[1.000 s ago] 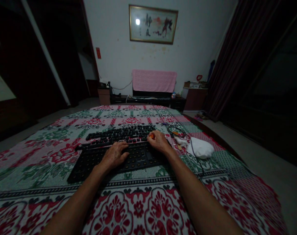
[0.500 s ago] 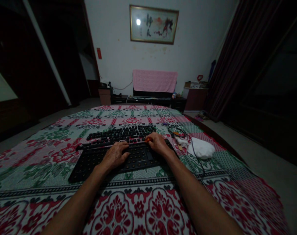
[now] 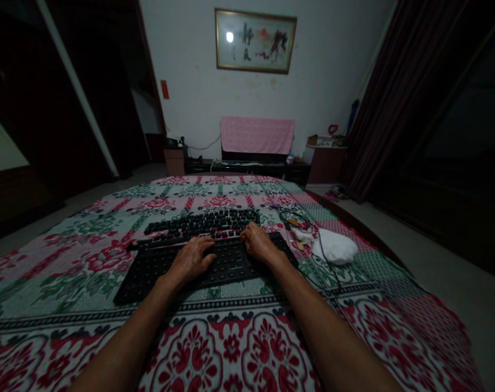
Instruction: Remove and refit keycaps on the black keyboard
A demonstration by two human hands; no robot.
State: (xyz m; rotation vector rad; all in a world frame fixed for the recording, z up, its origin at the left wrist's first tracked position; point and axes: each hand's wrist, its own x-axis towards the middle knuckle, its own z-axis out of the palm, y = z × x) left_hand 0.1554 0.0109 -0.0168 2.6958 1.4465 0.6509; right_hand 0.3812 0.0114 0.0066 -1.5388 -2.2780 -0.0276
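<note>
Left hand (image 3: 192, 258) rests open on the keyboard base (image 3: 231, 267); right hand (image 3: 258, 242), curled at its far edge, hides any grip; tablecloth (image 3: 231, 348) spreads nearer.

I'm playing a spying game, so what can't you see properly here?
In the head view:
Whatever the right hand may hold: the hand's own back hides it.
Keyboard parts under the left hand: the hand covers them.
Letters on the loose black keys: too small and dark.
Near ends of both arms: the bottom edge cuts them off.
</note>
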